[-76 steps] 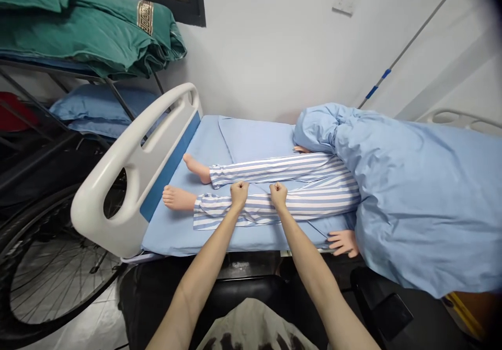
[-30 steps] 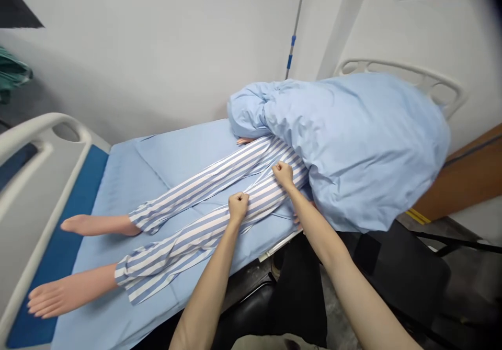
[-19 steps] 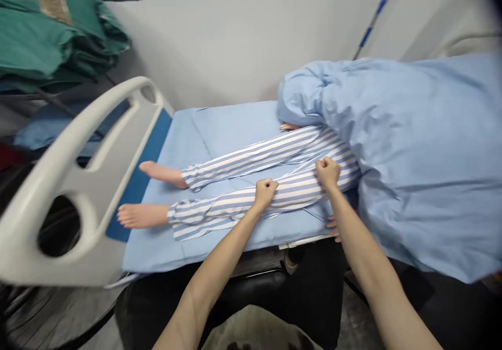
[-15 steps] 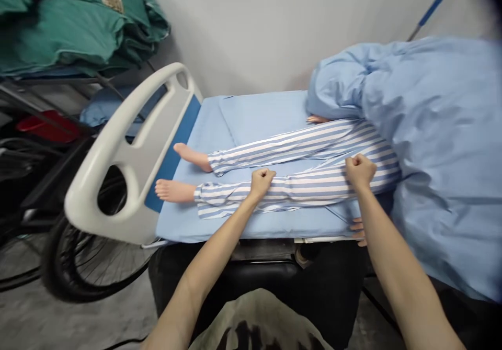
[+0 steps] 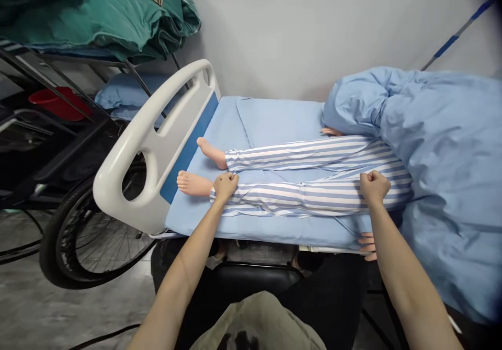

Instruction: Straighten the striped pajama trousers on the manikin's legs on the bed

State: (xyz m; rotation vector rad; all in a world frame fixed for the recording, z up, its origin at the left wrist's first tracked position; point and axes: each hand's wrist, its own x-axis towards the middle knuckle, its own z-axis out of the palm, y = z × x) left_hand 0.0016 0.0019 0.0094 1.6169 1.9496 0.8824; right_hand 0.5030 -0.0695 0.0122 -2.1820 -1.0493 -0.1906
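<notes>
Left fist (image 5: 225, 185) clenching on trouser leg (image 5: 306, 197) beside foot (image 5: 192, 183); right fist (image 5: 374, 187) clenching near quilt (image 5: 439, 146); quilt hiding torso.

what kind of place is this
Probably a nursing training room or hospital ward. A hospital bed with a white plastic footboard holds a manikin in striped pyjamas, there is a drip stand pole, and a wheelchair wheel sits beside the bed.

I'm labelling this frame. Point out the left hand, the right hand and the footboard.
left hand (image 5: 226, 185), head view, on the back of the closed fist by the trouser cuff.
right hand (image 5: 374, 185), head view, on the back of the closed fist on the striped thigh.
footboard (image 5: 157, 130), head view, on its white plastic panel.
</notes>
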